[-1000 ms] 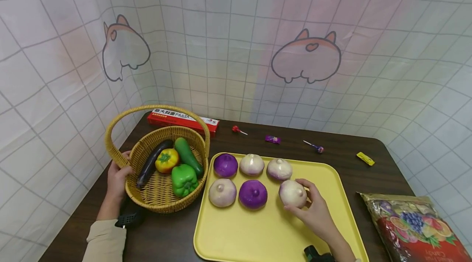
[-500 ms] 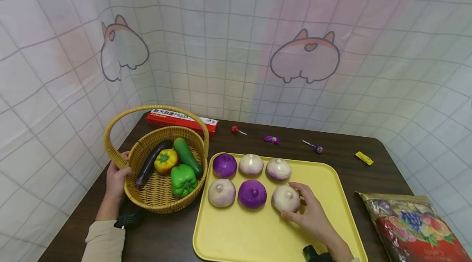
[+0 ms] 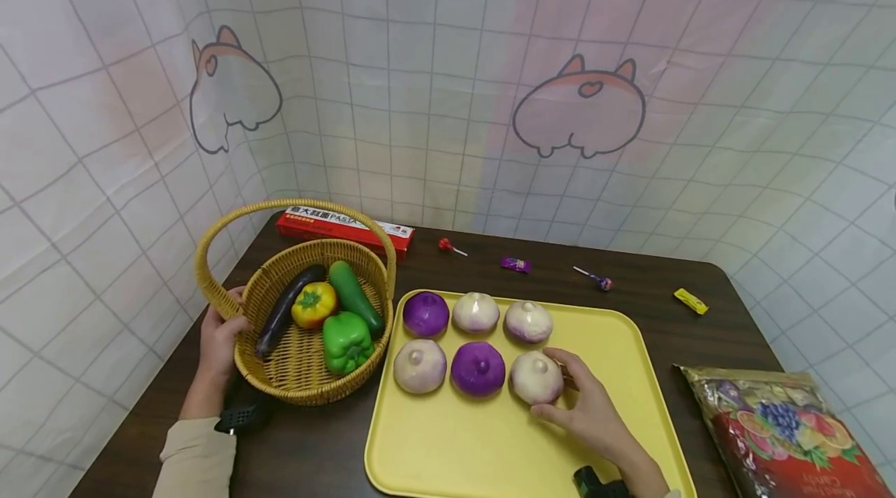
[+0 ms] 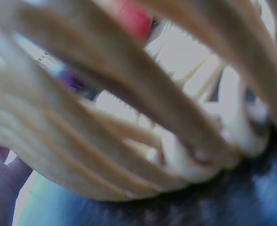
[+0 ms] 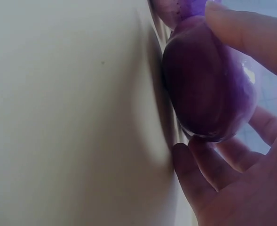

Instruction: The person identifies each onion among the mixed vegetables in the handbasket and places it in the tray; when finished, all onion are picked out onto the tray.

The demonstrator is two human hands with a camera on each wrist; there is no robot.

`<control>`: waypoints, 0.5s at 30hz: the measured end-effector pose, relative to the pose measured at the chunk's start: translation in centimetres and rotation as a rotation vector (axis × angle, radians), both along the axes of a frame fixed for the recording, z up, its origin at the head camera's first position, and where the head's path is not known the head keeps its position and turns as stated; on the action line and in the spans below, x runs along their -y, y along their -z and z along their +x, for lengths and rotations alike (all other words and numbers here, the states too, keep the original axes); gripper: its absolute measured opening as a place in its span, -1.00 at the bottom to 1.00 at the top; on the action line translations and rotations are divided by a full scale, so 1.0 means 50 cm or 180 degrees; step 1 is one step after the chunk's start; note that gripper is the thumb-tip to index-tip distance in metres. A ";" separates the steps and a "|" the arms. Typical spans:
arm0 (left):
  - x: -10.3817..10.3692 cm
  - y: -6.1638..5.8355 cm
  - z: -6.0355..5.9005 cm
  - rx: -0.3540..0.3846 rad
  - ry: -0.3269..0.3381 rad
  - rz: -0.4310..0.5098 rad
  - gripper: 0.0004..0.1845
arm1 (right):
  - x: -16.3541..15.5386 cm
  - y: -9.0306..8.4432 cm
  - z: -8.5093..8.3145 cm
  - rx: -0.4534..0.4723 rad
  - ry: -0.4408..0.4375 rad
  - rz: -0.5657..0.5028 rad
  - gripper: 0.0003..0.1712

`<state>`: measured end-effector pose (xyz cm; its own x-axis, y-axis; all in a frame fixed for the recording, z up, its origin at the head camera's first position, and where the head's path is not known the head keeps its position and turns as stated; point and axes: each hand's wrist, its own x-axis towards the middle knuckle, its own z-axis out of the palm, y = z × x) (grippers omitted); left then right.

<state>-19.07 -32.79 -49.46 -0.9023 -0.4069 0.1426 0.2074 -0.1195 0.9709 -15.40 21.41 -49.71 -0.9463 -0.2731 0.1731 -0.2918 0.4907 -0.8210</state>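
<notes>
Altogether six onions [image 3: 476, 346] on the tray [image 3: 490, 443], four vegetables [image 3: 322, 311] in the basket [image 3: 280, 381].

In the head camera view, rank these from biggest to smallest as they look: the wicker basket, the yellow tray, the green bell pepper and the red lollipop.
1. yellow tray
2. wicker basket
3. green bell pepper
4. red lollipop

The lollipop lies farther from the camera, so it looks smaller than it is, but the gap is wide enough that the order holds.
</notes>
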 end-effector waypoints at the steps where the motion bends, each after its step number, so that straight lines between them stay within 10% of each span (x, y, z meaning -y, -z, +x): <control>1: 0.000 0.001 0.000 0.0001 -0.0006 0.0012 -0.64 | 0.000 0.000 0.000 0.0000 -0.0001 -0.0001 -0.05; 15: 0.003 -0.056 0.019 0.0065 -0.0271 -0.0627 -0.52 | -0.027 -0.028 -0.007 -0.0256 0.0306 -0.0115 -0.36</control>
